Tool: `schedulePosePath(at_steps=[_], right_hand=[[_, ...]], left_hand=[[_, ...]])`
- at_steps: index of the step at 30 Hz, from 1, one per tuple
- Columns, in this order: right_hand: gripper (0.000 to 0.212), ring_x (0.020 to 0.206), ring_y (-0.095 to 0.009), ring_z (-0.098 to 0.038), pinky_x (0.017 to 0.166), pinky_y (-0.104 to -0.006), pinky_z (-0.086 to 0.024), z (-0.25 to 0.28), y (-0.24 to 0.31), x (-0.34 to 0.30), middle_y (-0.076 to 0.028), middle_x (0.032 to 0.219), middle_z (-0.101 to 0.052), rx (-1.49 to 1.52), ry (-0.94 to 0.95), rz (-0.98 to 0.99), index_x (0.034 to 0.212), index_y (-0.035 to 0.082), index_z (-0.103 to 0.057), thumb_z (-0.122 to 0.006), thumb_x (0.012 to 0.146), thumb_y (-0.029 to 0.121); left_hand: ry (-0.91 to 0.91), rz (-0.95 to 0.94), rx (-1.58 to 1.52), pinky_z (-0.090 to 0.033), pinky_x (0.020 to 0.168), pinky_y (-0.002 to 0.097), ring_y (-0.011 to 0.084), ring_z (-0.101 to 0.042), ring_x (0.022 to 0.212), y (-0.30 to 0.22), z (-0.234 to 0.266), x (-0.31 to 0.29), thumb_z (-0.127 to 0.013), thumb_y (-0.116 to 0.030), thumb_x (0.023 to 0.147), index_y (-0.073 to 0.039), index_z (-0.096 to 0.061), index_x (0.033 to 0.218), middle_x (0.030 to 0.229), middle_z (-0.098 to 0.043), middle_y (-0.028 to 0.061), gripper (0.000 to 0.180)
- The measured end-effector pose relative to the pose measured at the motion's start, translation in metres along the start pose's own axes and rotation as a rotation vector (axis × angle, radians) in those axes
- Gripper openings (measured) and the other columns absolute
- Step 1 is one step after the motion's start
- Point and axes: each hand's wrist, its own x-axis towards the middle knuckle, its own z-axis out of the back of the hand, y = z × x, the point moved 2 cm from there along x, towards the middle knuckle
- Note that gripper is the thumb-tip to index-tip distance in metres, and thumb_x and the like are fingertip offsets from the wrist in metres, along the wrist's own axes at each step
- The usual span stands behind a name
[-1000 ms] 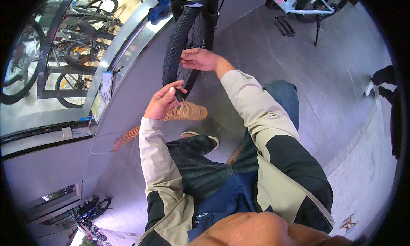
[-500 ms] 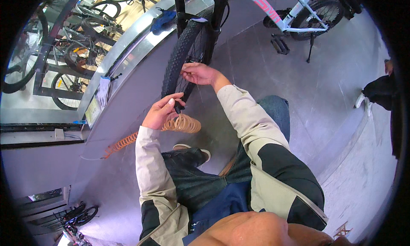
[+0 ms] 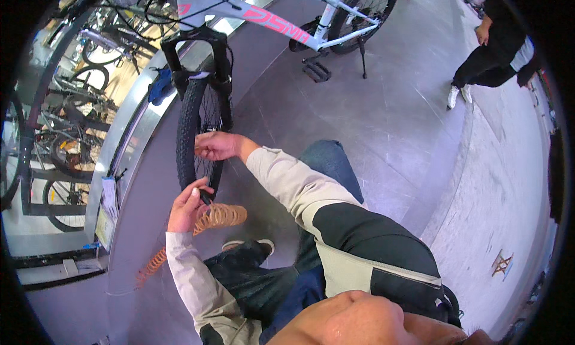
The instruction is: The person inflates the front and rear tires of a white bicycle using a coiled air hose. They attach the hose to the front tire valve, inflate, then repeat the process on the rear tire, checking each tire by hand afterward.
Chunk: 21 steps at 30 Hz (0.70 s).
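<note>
The front wheel [image 3: 188,120] of a white and pink bicycle stands upright before me, its knobby tyre toward me. At the wheel's lower part, my left hand [image 3: 185,208] has its fingers closed round the black end fitting [image 3: 206,197] of an orange coiled air hose [image 3: 226,215]. A little higher, my right hand [image 3: 218,146] reaches to the rim beside the spokes with its fingers pinched together. What is between those fingertips is too small to make out, and the tyre partly hides them.
Above the wheel are the black fork [image 3: 169,58] and white frame [image 3: 257,16]; a pedal [image 3: 316,71] and kickstand [image 3: 363,61] stand out to the right. A blue cloth [image 3: 160,86] lies on the window ledge at left, with bicycles behind it. A person [image 3: 494,46] walks at far right.
The view has swung, so wheel, hands and hose appear farther left and lower. More of the bicycle frame and the person at right show. Both hands keep their places at the wheel.
</note>
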Motion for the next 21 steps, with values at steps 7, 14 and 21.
schedulePosePath(at_steps=[7,14,21], right_hand=[[0.018,0.068,-0.004,-0.053,0.051,-0.0158,-0.039,-0.008,0.006,-0.007,0.003,0.087,-0.06,-0.043,-0.048,-0.008,0.1,0.012,-0.062,-0.054,0.108,0.026],[0.024,0.065,-0.003,-0.049,0.048,-0.0168,-0.036,-0.012,0.008,-0.007,0.006,0.077,-0.054,-0.061,-0.116,-0.101,0.097,0.011,-0.062,-0.053,0.108,0.03],[0.024,0.069,-0.002,-0.051,0.051,-0.0166,-0.039,-0.009,0.004,-0.004,0.005,0.083,-0.059,-0.072,0.001,-0.067,0.102,0.011,-0.063,-0.054,0.108,0.032]], left_hand=[[0.0,0.004,0.023,-0.049,0.074,0.0226,0.0028,-0.047,0.072,0.002,-0.004,0.002,-0.051,-0.025,0.109,-0.005,-0.057,0.143,0.119,-0.065,0.005,0.04],[0.026,0.018,0.08,-0.049,0.074,0.0211,0.0029,-0.047,0.072,-0.001,-0.009,0.005,-0.052,-0.026,0.108,-0.005,-0.058,0.142,0.119,-0.065,0.0051,0.04],[0.039,0.019,0.122,-0.049,0.074,0.0201,0.0026,-0.048,0.073,-0.002,-0.013,0.003,-0.052,-0.025,0.109,-0.006,-0.058,0.142,0.118,-0.066,0.0045,0.04]])
